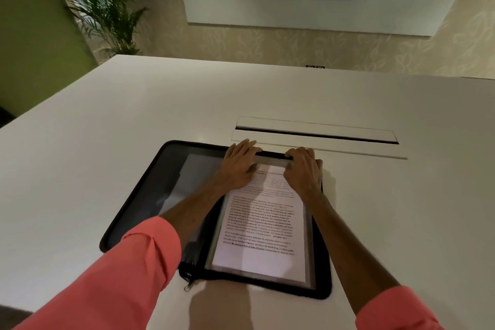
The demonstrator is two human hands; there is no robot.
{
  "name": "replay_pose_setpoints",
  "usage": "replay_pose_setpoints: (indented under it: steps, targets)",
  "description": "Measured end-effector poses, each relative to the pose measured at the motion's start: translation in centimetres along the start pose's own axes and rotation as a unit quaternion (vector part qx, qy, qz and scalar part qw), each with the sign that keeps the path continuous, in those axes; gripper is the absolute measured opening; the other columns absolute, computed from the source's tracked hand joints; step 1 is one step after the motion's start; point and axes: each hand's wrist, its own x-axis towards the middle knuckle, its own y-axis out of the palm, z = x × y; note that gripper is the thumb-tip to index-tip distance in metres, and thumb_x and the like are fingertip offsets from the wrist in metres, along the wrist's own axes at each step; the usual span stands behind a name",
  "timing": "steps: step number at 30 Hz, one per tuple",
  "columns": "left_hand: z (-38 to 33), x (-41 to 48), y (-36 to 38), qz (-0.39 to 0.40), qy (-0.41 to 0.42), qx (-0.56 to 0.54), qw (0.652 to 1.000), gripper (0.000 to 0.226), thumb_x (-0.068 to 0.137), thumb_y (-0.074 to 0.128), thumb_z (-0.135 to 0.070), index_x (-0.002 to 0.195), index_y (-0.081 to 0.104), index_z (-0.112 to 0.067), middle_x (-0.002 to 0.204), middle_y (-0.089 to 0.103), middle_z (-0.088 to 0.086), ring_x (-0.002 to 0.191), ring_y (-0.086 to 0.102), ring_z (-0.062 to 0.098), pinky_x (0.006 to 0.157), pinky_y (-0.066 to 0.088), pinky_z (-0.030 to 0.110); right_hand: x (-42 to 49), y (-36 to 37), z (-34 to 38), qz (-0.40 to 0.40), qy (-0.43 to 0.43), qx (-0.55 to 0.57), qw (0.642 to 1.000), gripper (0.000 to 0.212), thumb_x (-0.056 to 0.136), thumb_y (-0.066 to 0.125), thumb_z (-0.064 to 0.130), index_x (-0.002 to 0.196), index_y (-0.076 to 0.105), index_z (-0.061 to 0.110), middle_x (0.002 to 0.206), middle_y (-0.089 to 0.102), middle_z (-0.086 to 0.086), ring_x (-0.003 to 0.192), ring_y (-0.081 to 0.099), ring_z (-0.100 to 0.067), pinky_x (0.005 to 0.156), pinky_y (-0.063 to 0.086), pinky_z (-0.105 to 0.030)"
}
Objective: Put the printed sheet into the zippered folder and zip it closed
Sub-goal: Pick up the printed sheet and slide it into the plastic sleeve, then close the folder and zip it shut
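A black zippered folder (150, 190) lies open flat on the white table, its left half showing a grey inner pocket. The printed sheet (262, 225) lies on the right half, apparently inside a clear sleeve. My left hand (239, 166) rests flat on the sheet's top left corner, fingers reaching the folder's far edge. My right hand (304, 169) is curled over the top right corner, fingers bent at the sleeve's upper edge; whether it pinches the sheet is unclear. The metal zipper pull (187, 286) hangs at the folder's near edge by the spine.
The white table (107, 128) has a long cable slot with a flap (316, 134) just beyond the folder. A potted palm (107, 5) stands past the far left corner. A wall socket (315, 67) sits low on the patterned wall.
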Motion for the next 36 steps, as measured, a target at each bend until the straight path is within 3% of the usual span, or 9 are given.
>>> replay_pose_setpoints:
  steps: [7,12,16,22,27,30,36]
  targets:
    - [0.7,-4.8,0.2,-0.032,-0.106,-0.022,0.994,0.056,0.117,0.040,-0.033,0.169,0.031,-0.016,0.181,0.020,0.004,0.171,0.005,0.023,0.139,0.003,0.050,-2.7,0.4,4.0,-0.016,-0.046,0.047,0.998,0.034,0.093,0.067,0.014,0.126,0.071,0.021,0.127,0.071,0.005,0.128,0.055,-0.021,0.104,0.048,-0.047]
    - [3.2,-8.6,-0.4,-0.048,-0.132,-0.030,0.990,0.052,0.116,0.041,-0.036,0.164,0.038,-0.015,0.179,0.024,0.008,0.171,0.008,0.027,0.138,0.007,0.054,-5.6,2.8,7.3,0.014,-0.045,0.058,0.997,0.034,0.094,0.070,0.015,0.126,0.070,0.024,0.133,0.068,0.005,0.135,0.052,-0.018,0.107,0.042,-0.042]
    - [6.2,-11.5,-0.9,-0.079,-0.147,-0.020,0.986,0.051,0.115,0.044,-0.034,0.161,0.040,-0.014,0.175,0.030,0.008,0.169,0.016,0.028,0.138,0.011,0.053,-7.4,4.8,10.8,0.016,-0.055,0.043,0.997,0.035,0.098,0.067,0.021,0.132,0.068,0.024,0.138,0.067,0.004,0.138,0.051,-0.019,0.110,0.041,-0.044]
    - [12.3,-15.5,-2.4,-0.075,-0.182,-0.003,0.980,0.051,0.115,0.041,-0.036,0.162,0.041,-0.016,0.179,0.025,0.008,0.171,0.010,0.026,0.137,0.010,0.051,-9.0,7.0,17.4,0.022,-0.071,0.024,0.997,0.034,0.104,0.061,0.031,0.135,0.066,0.019,0.145,0.064,-0.002,0.142,0.049,-0.024,0.115,0.039,-0.049]
    - [16.3,-18.2,-4.0,-0.079,-0.248,-0.041,0.965,0.049,0.113,0.046,-0.034,0.159,0.043,-0.015,0.173,0.034,0.015,0.162,0.030,0.036,0.133,0.022,0.055,-10.9,8.9,21.5,0.043,-0.093,0.007,0.995,0.036,0.104,0.059,0.031,0.138,0.065,0.019,0.146,0.063,-0.005,0.142,0.050,-0.026,0.115,0.039,-0.047]
    - [17.4,-19.1,-4.7,-0.082,-0.305,-0.075,0.946,0.049,0.113,0.046,-0.036,0.154,0.047,-0.009,0.154,0.055,0.021,0.141,0.052,0.042,0.117,0.039,0.056,-12.2,10.1,22.9,0.058,-0.105,0.035,0.992,0.036,0.105,0.058,0.030,0.140,0.063,0.020,0.145,0.062,-0.006,0.140,0.052,-0.026,0.114,0.043,-0.047]
    - [18.5,-19.6,-6.1,-0.077,-0.313,-0.141,0.936,0.047,0.115,0.041,-0.034,0.152,0.050,-0.008,0.146,0.062,0.021,0.135,0.058,0.043,0.116,0.043,0.055,-13.7,10.9,24.9,0.088,-0.101,0.058,0.989,0.039,0.104,0.060,0.030,0.142,0.060,0.022,0.145,0.061,-0.005,0.138,0.054,-0.025,0.116,0.042,-0.047]
